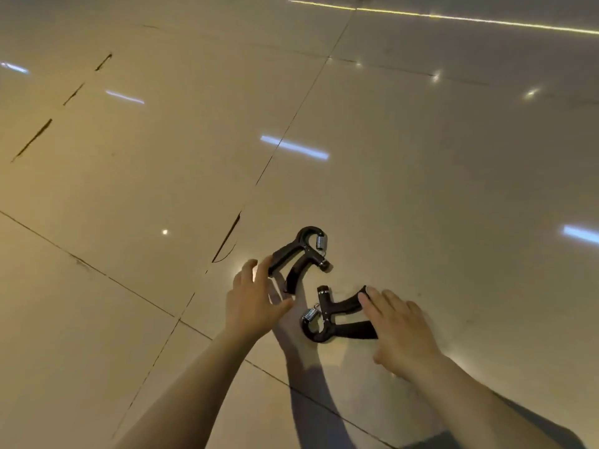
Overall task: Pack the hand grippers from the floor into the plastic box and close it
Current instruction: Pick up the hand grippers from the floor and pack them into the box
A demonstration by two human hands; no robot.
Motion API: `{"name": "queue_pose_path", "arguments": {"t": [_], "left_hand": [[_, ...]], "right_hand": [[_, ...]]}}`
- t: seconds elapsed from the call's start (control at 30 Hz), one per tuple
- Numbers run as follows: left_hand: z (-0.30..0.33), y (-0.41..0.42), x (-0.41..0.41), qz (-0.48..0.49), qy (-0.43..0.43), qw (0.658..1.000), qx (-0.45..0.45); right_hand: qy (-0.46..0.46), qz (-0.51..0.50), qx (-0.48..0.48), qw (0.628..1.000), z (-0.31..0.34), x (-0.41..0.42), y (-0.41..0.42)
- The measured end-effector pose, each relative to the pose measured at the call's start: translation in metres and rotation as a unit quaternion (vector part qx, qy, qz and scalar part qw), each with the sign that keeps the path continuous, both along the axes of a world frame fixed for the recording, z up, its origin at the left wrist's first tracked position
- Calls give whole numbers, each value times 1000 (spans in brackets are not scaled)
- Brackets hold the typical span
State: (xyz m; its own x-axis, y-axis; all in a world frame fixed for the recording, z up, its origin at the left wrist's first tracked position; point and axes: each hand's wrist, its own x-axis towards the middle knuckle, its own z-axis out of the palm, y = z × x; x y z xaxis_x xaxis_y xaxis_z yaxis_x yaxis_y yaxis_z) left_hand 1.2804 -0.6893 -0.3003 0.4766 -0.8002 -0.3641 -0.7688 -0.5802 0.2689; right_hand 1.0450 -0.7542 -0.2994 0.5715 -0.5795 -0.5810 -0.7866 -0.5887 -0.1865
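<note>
Two black hand grippers with steel springs lie on the tiled floor. The far hand gripper [299, 257] has its spring end pointing away from me; my left hand [254, 298] hovers at its handle ends, fingers spread, fingertips at the upper handle. The near hand gripper [337, 314] lies with its spring to the left. My right hand [400, 332] lies flat over its handle ends, straight fingers touching the upper handle. Neither hand grips anything. No plastic box is in view.
Glossy beige floor tiles [421, 189] with dark grout lines and a few cracked joints stretch all around. Ceiling lights reflect in them. A yellow line [453, 17] runs along the far edge.
</note>
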Motion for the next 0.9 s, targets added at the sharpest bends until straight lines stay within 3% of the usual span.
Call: {"name": "queue_pose_path", "arguments": {"t": [0.3, 0.5, 0.63, 0.73, 0.9], "left_hand": [[-58, -16, -8, 26, 29, 998, -43], [-46, -13, -14, 64, 35, 991, -114], [-5, -7, -14, 0, 36, 986, -162], [33, -5, -24, -99, 7, 980, -171], [106, 21, -66, -260, -97, 943, -184]], "right_hand": [[-35, 41, -34, 998, -46, 5, -16], [-60, 93, -76, 991, -42, 3, -18], [-45, 96, -20, 994, -19, -7, -13], [-31, 81, -1, 996, 22, -20, -12], [-18, 60, -50, 997, 115, -61, 1]]}}
